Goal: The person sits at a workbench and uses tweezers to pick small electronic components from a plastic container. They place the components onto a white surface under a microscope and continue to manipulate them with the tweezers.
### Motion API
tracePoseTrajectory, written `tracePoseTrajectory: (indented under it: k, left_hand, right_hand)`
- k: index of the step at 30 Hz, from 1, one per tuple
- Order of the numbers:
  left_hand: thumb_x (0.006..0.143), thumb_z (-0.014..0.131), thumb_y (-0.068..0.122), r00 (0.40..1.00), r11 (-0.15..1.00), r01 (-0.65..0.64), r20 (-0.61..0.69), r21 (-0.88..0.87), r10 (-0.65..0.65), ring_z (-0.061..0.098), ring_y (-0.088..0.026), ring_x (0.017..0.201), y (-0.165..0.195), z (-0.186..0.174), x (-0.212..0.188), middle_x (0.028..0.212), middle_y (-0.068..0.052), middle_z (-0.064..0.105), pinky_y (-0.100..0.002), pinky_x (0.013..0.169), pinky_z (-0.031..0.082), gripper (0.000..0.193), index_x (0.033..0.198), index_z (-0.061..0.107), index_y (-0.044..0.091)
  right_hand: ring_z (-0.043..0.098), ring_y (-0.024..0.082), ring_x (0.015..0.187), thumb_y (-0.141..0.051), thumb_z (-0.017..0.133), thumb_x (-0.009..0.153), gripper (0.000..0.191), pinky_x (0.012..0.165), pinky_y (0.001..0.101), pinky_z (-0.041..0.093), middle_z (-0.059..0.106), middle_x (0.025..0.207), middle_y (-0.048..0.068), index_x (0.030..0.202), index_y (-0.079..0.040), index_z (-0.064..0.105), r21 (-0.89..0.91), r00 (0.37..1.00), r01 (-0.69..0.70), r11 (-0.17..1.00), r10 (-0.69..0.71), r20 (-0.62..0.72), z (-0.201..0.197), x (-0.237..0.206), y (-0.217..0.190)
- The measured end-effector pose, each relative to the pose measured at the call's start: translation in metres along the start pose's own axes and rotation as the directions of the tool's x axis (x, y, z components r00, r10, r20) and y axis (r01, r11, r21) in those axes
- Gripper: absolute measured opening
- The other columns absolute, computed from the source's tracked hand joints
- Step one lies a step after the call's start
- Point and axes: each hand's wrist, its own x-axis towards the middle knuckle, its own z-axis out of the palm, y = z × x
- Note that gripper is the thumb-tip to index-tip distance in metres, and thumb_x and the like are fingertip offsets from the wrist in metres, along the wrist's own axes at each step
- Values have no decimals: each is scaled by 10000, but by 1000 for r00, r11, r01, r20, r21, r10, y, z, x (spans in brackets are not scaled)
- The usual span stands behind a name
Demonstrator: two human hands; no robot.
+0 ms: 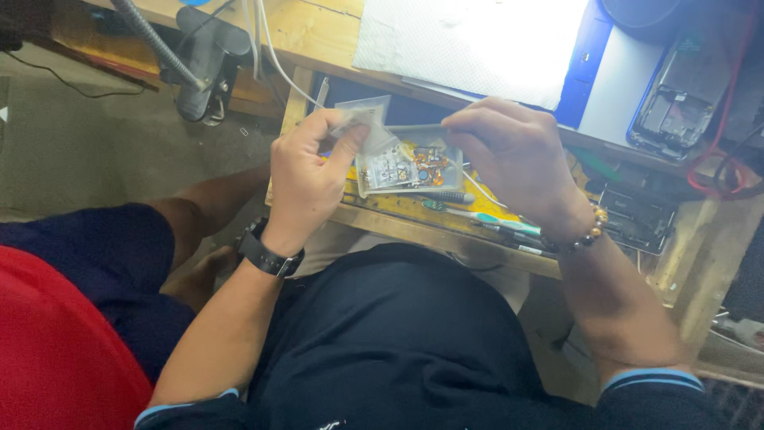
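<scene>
1. Both hands hover over the open drawer: my left hand (306, 171), a black watch on its wrist, pinches a small clear plastic bag (368, 126) between thumb and fingers, closed tight on it. My right hand (509, 159), a bead bracelet on its wrist, curls its fingers down near the bag's other side; I cannot tell whether they grip anything.
2. Beyond my hands runs the wooden workbench (318, 32), with a white mat (469, 40) lying on a blue pad (593, 60).
3. On the bench's left edge a black lamp clamp (203, 68) holds a grey flexible arm.
4. At the right, an opened phone (676, 95) lies with its insides showing, red wire (728, 143) looping beside it.
5. Just under the bag sits a clear plastic tray (406, 167) of small orange and grey parts, in the drawer.
6. Near the tray, toward me, lie a screwdriver and a teal-handled tool (493, 219).
</scene>
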Motion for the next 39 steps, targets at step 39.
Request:
tracePoseTrajectory:
  k: [39]
  left_hand:
    - [1145, 520, 261, 991, 996, 52, -120, -78, -62, 672, -108, 856, -59, -7, -1, 932, -52, 720, -273, 784, 535, 259, 1207, 631, 35]
  right_hand:
    - [658, 206, 798, -16, 797, 931, 72, 733, 334, 504, 744, 962, 70, 959, -44, 737, -184, 992, 96, 978, -110, -63, 61, 21, 11]
